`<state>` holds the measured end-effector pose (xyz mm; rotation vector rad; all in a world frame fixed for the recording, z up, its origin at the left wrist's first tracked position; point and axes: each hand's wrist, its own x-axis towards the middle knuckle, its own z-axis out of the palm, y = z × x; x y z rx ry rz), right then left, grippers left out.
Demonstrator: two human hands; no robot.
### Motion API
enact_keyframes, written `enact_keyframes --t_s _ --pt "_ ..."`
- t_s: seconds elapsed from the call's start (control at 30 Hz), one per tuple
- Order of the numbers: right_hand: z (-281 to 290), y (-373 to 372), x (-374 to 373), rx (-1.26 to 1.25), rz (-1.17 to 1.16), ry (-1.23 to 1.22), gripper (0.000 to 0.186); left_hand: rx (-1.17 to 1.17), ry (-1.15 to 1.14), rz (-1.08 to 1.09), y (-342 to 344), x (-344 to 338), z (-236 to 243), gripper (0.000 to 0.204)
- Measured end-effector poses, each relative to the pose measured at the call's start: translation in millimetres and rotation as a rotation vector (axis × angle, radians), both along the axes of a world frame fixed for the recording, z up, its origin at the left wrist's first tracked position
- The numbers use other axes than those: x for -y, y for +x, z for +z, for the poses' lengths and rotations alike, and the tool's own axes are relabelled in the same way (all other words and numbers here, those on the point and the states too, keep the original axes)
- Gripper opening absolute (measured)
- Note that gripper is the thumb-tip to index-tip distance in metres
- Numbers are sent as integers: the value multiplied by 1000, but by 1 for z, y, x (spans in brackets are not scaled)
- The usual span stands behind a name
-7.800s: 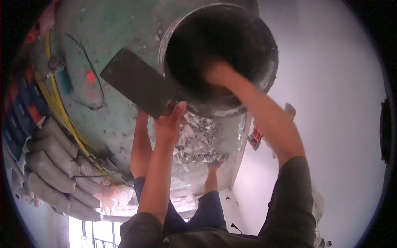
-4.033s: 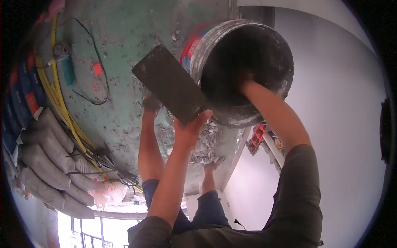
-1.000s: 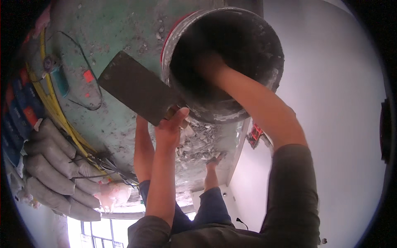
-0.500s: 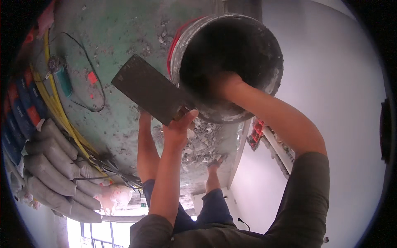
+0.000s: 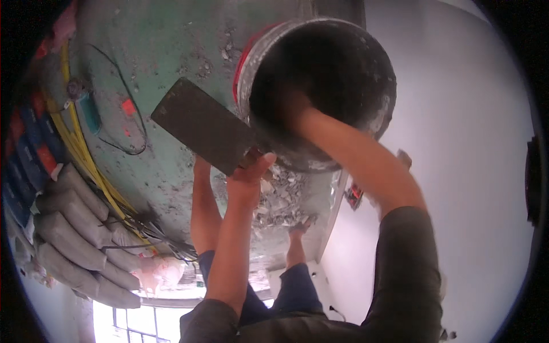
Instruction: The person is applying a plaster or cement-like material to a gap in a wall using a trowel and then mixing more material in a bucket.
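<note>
My left hand (image 5: 247, 176) is closed on a plastering trowel (image 5: 200, 123), whose dark rectangular plate is held flat and reaches out to the left. The trowel's right end lies beside the rim of a big round bucket (image 5: 245, 86), greyish outside with dried smears and dark inside. Into the bucket goes my right arm; my right hand (image 5: 297, 111) is deep in its shadow and blurred, so its fingers and anything they hold are hidden.
Rubble (image 5: 280, 200) lies on the green floor below the bucket. To the left are stacked grey sacks (image 5: 68, 228), yellow hoses (image 5: 80, 154), a dark cord and a teal power tool (image 5: 88, 113). A white wall (image 5: 457, 143) rises on the right.
My right forearm has swung left and reaches deeper into the bucket, its elbow shifting left too. The bucket has moved slightly right; the trowel in my left hand stays nearly in place.
</note>
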<state>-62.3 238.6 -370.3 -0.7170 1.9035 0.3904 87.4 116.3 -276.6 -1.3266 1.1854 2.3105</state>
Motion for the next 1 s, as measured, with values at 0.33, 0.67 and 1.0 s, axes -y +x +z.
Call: enact_keyframes --t_s 0.33,0.67,1.0 --pt "97 -56 -26 -18 -76 -16 27 14 65 32 3 7 9 26" --pt "-3 -3 -7 -126 -212 -283 28 -83 -36 90 2 -2 7 22" --pt "104 -40 -26 -77 -13 -58 25 -4 -8 89 8 3 2 23"
